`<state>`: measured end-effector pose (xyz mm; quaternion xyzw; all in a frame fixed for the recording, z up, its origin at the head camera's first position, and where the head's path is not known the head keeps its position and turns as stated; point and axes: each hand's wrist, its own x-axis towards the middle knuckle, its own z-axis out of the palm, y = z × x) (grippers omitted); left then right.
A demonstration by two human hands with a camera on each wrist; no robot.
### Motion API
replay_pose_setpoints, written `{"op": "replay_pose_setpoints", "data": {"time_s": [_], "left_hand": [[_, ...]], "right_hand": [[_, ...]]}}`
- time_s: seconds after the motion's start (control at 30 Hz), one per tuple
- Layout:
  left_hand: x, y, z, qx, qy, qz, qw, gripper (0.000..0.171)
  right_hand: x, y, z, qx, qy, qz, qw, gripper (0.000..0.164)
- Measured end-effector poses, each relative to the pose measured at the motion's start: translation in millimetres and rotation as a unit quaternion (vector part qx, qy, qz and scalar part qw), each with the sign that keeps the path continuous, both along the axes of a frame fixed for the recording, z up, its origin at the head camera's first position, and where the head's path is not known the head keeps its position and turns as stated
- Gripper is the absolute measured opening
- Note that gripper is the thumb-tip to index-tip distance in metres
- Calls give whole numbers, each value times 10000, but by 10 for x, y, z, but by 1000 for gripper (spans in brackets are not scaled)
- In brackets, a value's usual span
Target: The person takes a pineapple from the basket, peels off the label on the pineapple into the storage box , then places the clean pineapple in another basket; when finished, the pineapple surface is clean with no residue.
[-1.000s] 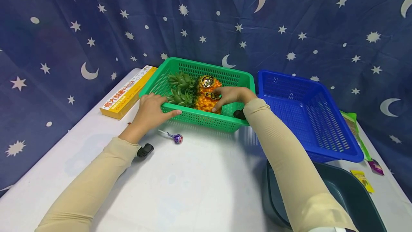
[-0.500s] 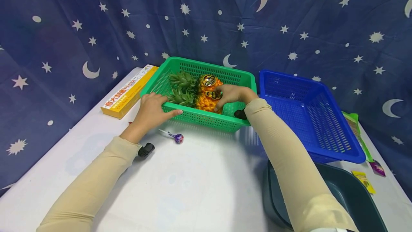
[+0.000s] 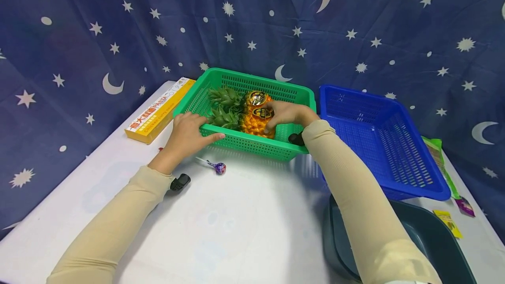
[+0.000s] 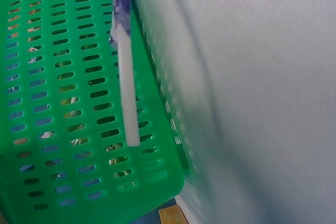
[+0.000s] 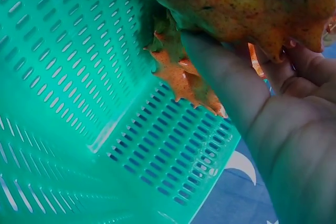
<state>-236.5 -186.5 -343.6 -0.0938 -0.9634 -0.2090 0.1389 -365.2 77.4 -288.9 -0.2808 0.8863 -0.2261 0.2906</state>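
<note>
Inside a green slotted basket [image 3: 244, 141] lie two orange pineapples with leafy crowns, side by side. My right hand [image 3: 288, 114] reaches over the basket's front wall and grips the nearer pineapple [image 3: 254, 124], thumb on its near side. The far pineapple [image 3: 257, 97] lies just behind. Up close in the right wrist view, the right hand [image 5: 294, 124] has its thumb under bumpy, pointed orange skin [image 5: 247, 3]. My left hand [image 3: 187, 137] grips the basket's front left rim, thumb stretched along its outside. A purple-wrapped lollipop [image 3: 219, 168] lies on the table below it.
A yellow pasta box [image 3: 158, 113] lies left of the green basket. To its right stand a blue basket [image 3: 367, 139] and a dark green tub [image 3: 430, 236] partly behind my right arm. Small packets, one yellow [image 3: 447, 223] and one purple [image 3: 465, 207], lie at the far right.
The right hand's fingers have drawn in slightly on the nearer pineapple. The left hand stays at the rim, and the head view has shifted a little.
</note>
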Motion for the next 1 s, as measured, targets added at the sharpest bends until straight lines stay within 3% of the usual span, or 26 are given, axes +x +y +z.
{"op": "replay_pose_setpoints", "data": {"time_s": [0.5,1.0], "left_hand": [[-12,6,2,27,-53,33,10000,74],[-29,-3,2,88,-99,3,9999,77]], "right_hand": [[16,85,109,-15,385,-83,9992,92],[183,197,426,197,921,-106,9955,93]]}}
